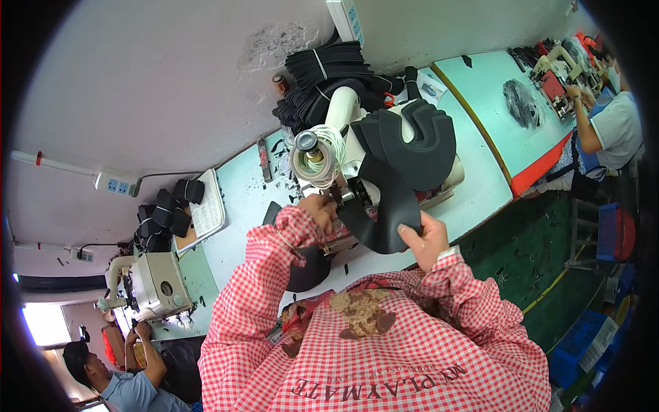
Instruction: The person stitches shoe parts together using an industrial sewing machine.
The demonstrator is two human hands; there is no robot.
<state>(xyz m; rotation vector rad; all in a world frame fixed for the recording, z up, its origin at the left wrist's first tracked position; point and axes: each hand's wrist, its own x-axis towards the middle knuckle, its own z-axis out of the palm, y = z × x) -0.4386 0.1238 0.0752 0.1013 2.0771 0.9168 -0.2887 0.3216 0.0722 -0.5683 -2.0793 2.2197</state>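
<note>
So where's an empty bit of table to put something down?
Bare table lies left of the thread spool, past the left hand. Another strip runs right of the black pieces. Around the machine and right hand it is crowded.

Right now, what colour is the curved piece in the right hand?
Black curved piece, held by the right hand; head view.

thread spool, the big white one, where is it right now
In the head view the white thread spool sits just left of centre on the sewing machine, directly above the left hand and left of the curved black piece that the right hand grips.
</note>
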